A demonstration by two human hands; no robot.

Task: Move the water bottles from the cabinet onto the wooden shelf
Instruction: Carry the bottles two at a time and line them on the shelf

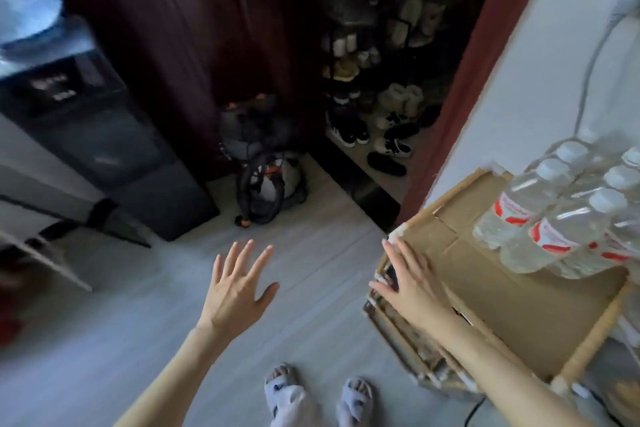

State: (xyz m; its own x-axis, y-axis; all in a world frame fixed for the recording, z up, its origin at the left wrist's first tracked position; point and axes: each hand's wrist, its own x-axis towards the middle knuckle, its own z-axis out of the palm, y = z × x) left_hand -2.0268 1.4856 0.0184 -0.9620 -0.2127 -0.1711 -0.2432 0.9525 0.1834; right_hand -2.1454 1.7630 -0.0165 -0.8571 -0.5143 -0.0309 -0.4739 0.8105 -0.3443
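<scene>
Several clear water bottles (568,211) with white caps and red-and-white labels stand packed together at the far right of the wooden shelf (408,224), on a sheet of brown cardboard (502,291). My right hand (412,281) hovers flat over the shelf's front left corner, fingers spread, holding nothing. My left hand (239,288) is out over the grey floor with its fingers apart and empty. The dark red cabinet (194,28) stands ahead; no bottles show in it.
A black water dispenser (104,135) stands at the left. A grey bag (266,166) lies on the floor by the cabinet. Shoes on a rack (377,107) fill the open compartment ahead. My slippered feet (311,392) stand on grey floorboards.
</scene>
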